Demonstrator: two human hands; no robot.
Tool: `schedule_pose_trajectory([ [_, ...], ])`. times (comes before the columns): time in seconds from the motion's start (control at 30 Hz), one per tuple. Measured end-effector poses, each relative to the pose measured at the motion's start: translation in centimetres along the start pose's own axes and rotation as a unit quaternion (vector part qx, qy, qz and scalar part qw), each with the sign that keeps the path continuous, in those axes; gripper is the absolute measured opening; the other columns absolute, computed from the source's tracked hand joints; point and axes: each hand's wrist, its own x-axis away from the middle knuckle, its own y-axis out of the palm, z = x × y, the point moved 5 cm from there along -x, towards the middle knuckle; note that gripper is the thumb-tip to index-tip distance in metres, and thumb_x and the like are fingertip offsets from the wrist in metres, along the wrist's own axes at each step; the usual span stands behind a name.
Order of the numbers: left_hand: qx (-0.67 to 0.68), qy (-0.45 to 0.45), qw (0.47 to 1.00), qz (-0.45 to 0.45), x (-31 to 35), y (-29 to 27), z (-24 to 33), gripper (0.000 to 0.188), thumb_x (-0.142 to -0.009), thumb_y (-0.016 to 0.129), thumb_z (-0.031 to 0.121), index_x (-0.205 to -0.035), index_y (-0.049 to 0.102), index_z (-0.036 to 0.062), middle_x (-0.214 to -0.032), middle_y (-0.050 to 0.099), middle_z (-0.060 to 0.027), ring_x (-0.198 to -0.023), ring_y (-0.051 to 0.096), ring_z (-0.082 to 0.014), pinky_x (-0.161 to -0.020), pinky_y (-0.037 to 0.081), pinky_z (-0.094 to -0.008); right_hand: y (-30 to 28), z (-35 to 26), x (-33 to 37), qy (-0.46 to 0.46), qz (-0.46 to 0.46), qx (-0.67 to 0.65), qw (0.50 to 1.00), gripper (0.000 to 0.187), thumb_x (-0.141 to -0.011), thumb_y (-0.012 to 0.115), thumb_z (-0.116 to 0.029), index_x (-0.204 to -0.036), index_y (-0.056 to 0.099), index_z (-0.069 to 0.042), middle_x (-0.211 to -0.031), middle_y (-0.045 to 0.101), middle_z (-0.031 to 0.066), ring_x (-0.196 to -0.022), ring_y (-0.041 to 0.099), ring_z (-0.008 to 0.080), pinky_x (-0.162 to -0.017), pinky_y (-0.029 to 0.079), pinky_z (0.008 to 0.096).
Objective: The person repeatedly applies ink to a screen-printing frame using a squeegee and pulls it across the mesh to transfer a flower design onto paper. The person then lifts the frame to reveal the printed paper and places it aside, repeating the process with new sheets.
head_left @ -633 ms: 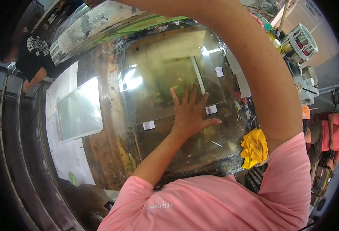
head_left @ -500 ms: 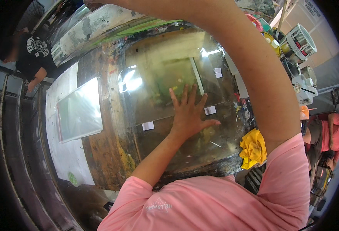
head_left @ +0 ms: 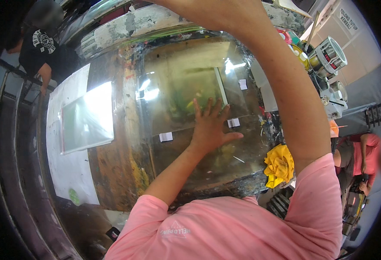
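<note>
My left hand lies flat with its fingers spread on a glossy see-through surface on the worktable. Its fingertips are close to the lower end of a long white strip. Small white tabs sit around the hand, one of them right beside the thumb. My right arm reaches up and over the far side of the table. It runs out past the top edge of the view, so the right hand and whatever it touches are hidden.
A stack of clear plastic sheets rests on white paper at the left. A crumpled yellow cloth lies at the near right corner. Cans and bottles crowd the right side. A person in black stands far left; another in pink is at right.
The view has shifted slightly. My right arm has moved, and the end of it that showed at the top left is now out of view. My left hand stays flat in place.
</note>
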Motion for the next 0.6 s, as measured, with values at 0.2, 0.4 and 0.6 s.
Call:
schedule_pose_trajectory([
  [0.2, 0.011, -0.001, 1.0, 0.02, 0.2, 0.5, -0.2, 0.113, -0.076, 0.059, 0.095, -0.147, 0.064, 0.0069, -0.161, 0.051, -0.0192, -0.155, 0.037, -0.0434, -0.125, 0.01, -0.0762, -0.1, -0.3, 0.0, 0.027, -0.043, 0.013, 0.999, 0.078, -0.101, 0.051, -0.071, -0.074, 0.074, -0.002, -0.071, 0.07, 0.0172, -0.073, 0.07, 0.0342, -0.085, 0.05, 0.0501],
  [0.4, 0.059, -0.021, 0.992, 0.108, 0.4, -4.8, -1.2, 0.1, -0.075, 0.083, 0.076, -0.142, 0.066, 0.0032, -0.153, 0.058, -0.0204, -0.149, 0.049, -0.0374, -0.128, 0.027, -0.0617, 0.7, -0.1, 0.2, 0.024, -0.001, 0.027, 0.999, 0.078, -0.102, 0.05, -0.072, -0.082, 0.075, 0.0, -0.073, 0.072, 0.0177, -0.077, 0.072, 0.0346, -0.088, 0.052, 0.0498],
  [0.6, 0.518, -0.237, 0.751, 0.333, 3.5, -21.3, -12.0, 0.103, -0.086, 0.094, 0.026, -0.161, 0.033, -0.0119, -0.106, 0.072, -0.0089, -0.092, 0.069, -0.0174, -0.083, 0.058, -0.0306, 1.2, -1.8, 4.8, 0.023, 0.026, 0.019, 0.999, 0.076, -0.101, 0.052, -0.07, -0.092, 0.073, 0.003, -0.069, 0.069, 0.0178, -0.072, 0.071, 0.037, -0.081, 0.051, 0.0513],
])
